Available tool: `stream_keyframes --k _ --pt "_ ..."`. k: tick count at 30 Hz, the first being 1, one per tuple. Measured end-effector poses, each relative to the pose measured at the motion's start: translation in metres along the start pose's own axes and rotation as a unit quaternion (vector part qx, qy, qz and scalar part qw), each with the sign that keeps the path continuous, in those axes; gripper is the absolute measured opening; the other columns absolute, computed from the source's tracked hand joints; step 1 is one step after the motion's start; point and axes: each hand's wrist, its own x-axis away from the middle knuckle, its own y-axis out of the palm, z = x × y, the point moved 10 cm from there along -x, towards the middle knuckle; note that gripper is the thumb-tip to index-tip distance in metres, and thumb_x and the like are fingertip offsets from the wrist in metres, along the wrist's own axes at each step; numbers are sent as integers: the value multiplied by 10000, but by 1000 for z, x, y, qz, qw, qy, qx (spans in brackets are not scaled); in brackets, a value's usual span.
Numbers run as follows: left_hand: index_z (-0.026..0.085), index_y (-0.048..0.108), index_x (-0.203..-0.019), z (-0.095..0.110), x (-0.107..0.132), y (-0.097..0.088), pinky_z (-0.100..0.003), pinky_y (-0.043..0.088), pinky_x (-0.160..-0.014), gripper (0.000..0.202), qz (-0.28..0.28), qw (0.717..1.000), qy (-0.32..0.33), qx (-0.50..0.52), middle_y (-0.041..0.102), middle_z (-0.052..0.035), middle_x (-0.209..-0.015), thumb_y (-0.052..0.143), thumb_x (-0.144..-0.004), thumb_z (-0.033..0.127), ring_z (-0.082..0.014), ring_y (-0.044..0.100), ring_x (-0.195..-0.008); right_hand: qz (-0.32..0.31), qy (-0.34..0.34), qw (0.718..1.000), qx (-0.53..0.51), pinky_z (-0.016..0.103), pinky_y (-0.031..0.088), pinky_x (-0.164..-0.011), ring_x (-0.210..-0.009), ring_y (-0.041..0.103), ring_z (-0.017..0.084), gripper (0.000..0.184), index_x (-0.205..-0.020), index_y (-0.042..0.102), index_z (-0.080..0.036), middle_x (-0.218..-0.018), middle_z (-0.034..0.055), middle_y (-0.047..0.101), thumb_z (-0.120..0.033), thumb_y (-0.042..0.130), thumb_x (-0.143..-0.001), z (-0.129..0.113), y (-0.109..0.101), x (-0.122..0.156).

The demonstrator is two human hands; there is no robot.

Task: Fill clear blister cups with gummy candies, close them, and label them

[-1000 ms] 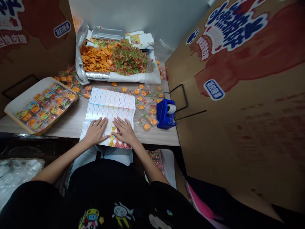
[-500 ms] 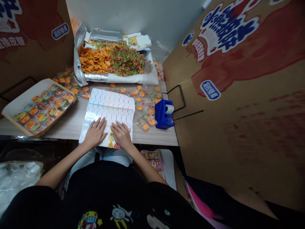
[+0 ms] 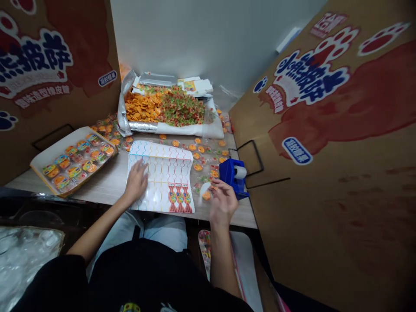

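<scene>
My left hand [image 3: 136, 182] lies flat, fingers apart, on a white printed sheet [image 3: 159, 173] with wavy coloured lines. Three candy-shaped prints [image 3: 178, 198] show along its lower edge. My right hand [image 3: 222, 203] is raised beside the sheet, fingers curled over loose clear candy packets [image 3: 202, 167] with orange centres. A clear packet [image 3: 205, 191] sits right by those fingertips, and I cannot tell whether they hold it. Behind the sheet lies a heap of orange and green gummy candies [image 3: 164, 108].
A white tray of packaged candies [image 3: 73, 162] stands at the left of the table [image 3: 110, 184]. A blue tape dispenser [image 3: 233, 177] sits at the right. Printed cardboard panels [image 3: 312, 130] rise on both sides. A plastic bag [image 3: 26, 264] lies low at the left.
My right hand has lifted off the sheet and moved right to the packets. The sheet now shows different prints at its lower edge. My left hand stays on it, and the view has shifted.
</scene>
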Motion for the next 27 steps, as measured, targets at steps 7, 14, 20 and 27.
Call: stream_keyframes --k 7,14,20,27 --pt "12 541 -1126 -84 -122 -47 -463 458 -916 296 13 964 -254 -80 549 -301 -1231 450 -850 69 -348 543 -1150 -94 181 978 -46 258 447 -635 -615 535 111 316 -721 551 -194 -642 -49 545 -400 769 -624 57 92 29" --pt "71 583 -1018 -100 -128 -49 -428 490 -843 247 42 958 -281 -36 621 -255 -1104 537 -776 93 -321 605 -1021 -139 201 967 -67 257 425 -639 -644 510 114 352 -668 529 -196 -652 -40 531 -431 781 -597 89 143 54" --pt "145 556 -942 -78 -100 -80 -382 472 -897 148 132 969 -209 18 639 -142 -983 434 -873 192 -267 606 -1010 -130 186 971 -81 265 422 -650 -645 509 116 424 -656 518 -196 -636 -46 532 -479 805 -523 92 155 28" --pt "241 388 -1067 -12 -53 -50 -198 437 -465 345 56 862 -141 484 570 -17 -932 506 -770 370 -108 589 -598 -118 134 979 -101 227 391 -586 -581 449 75 465 -682 454 -213 -634 -79 459 -493 802 -554 37 162 -7"
